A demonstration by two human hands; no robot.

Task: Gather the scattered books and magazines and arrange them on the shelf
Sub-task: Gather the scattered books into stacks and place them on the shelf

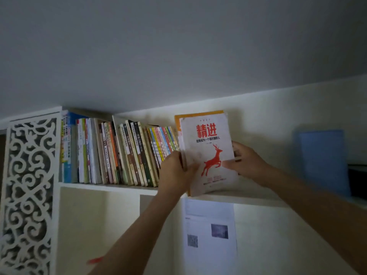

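Books (207,153) stand in our grip at the right end of the row (119,153), bottom edges on the shelf (103,186), a white cover with a red deer facing us and an orange one just behind it. To seat them well, we judge we should turn the pair so the spines face out, slide them left until they touch the last leaning book, then press the whole row upright so nothing slumps into the gap. Keeping the bottom edges on the shelf while turning would spare us their weight overhead.

Both arms reach up and forward. Our left hand (176,171) wraps the books' left edge, thumb across the cover, fingers curled behind. Our right hand (245,158) pinches the right edge, thumb on the cover near the deer, fingers (237,153) bent round the back. A blue board (323,159) leans well off to the right.
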